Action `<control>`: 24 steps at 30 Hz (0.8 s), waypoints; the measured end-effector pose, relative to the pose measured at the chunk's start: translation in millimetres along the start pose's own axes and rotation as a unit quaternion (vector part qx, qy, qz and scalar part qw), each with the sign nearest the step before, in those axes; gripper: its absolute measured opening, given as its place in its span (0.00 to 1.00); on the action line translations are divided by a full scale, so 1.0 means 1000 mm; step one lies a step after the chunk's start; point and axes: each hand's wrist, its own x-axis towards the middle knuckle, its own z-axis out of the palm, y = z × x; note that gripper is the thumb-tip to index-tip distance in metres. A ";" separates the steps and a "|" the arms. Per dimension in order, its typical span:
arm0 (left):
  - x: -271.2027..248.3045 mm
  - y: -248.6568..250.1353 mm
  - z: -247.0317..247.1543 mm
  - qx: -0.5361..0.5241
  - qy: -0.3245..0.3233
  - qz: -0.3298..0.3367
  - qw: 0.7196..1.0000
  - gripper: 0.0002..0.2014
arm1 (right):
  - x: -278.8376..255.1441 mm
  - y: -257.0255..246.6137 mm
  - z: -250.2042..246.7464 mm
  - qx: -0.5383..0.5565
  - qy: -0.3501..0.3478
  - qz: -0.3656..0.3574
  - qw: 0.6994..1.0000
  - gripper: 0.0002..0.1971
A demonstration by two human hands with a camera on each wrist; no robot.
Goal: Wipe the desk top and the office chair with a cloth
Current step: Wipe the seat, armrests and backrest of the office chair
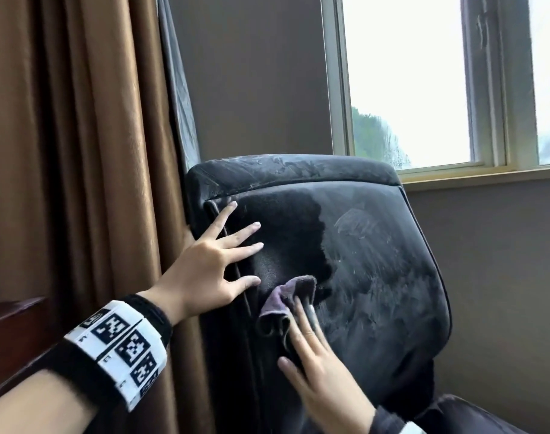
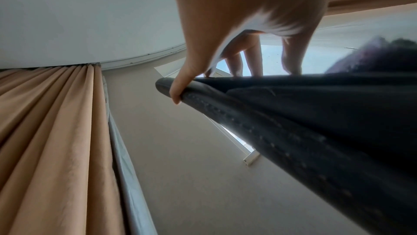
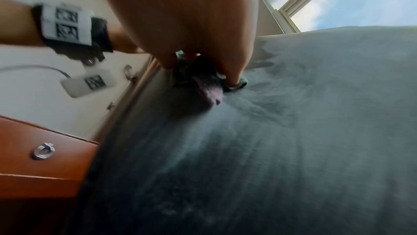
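Observation:
The black leather office chair back (image 1: 377,261) fills the middle of the head view, grey with dust on its right part and dark where it is wiped on the left. My left hand (image 1: 223,245) holds its left edge, fingers spread on the front; in the left wrist view the thumb (image 2: 178,92) hooks round the edge (image 2: 315,123). My right hand (image 1: 311,349) presses a bunched purple cloth (image 1: 283,296) flat against the lower left of the back. In the right wrist view the cloth (image 3: 207,87) pokes out under the fingertips onto the dusty leather (image 3: 293,131).
A brown curtain (image 1: 79,151) hangs close to the chair's left side. Behind the chair are a window (image 1: 424,89) and its sill (image 1: 486,177). Dark wooden furniture (image 1: 10,339) stands at the left, with a metal handle (image 3: 43,151). Another part of the chair (image 1: 471,411) shows at the lower right.

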 end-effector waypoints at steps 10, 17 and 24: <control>-0.004 -0.010 0.013 -0.038 0.041 0.023 0.998 0.28 | -0.016 -0.017 0.023 -0.008 -0.059 -0.004 0.998 0.34; 0.001 -0.008 0.016 -0.037 0.059 0.017 0.997 0.25 | 0.022 -0.037 -0.011 0.034 0.046 -0.005 0.998 0.29; 0.001 -0.008 0.019 -0.034 0.078 0.015 0.996 0.26 | -0.050 -0.020 0.051 -0.047 -0.030 0.030 0.998 0.30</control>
